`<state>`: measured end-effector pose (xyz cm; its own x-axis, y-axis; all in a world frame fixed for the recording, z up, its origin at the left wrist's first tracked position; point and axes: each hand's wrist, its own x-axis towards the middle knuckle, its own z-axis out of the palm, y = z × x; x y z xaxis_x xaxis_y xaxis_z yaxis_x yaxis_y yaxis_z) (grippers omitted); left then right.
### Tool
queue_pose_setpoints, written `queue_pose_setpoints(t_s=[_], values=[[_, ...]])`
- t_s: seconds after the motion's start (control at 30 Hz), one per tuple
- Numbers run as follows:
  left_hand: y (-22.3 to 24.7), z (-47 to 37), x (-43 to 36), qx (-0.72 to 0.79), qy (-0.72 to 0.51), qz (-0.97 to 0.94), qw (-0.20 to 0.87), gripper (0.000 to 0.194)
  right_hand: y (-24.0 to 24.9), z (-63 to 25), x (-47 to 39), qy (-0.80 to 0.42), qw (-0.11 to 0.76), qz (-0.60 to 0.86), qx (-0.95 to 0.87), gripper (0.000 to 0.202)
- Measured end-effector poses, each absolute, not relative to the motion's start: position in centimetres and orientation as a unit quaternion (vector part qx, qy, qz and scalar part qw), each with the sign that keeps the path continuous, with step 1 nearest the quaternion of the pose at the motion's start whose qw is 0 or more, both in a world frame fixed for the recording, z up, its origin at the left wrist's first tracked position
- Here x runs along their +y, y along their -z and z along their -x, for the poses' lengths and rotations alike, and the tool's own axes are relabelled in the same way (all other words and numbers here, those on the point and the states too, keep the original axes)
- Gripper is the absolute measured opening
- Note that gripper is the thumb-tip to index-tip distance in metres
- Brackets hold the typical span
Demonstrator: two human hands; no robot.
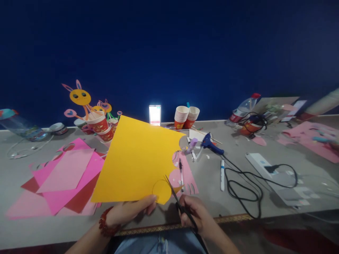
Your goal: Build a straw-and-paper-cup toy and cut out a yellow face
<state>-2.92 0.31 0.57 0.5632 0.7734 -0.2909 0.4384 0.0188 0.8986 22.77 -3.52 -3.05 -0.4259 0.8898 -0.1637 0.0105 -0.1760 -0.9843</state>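
A large sheet of yellow paper (140,158) is held up over the table, its right edge cut into curves. My left hand (144,206) pinches its bottom edge, beside a circle outline (161,190) drawn near the lower right corner. A beaded bracelet (107,222) is on the left wrist. My right hand (194,211) grips black-handled scissors (176,199) with fingers in the loops. The scissor blades lie at the right side of the drawn circle, where a narrow yellow strip curls away. Behind the blades are a pen (181,174) and a pink paper piece (192,176).
Pink and red paper sheets (66,173) are piled at left, near decorated paper cups (97,123). Stacked cups (181,116) and a lit phone (155,115) stand at the back. A blue glue gun (212,144), white marker (222,176), looped black cord and power strip (272,180) lie right.
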Motion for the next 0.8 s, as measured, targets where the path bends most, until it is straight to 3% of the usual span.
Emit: queue_pose_setpoints(t_s=[0.8], values=[[-1.5, 3.1, 1.1, 0.408, -0.115, -0.661, 0.619, 0.061, 4.1, -23.5, -3.4, -0.599, 0.337, 0.419, -0.593, 0.055]])
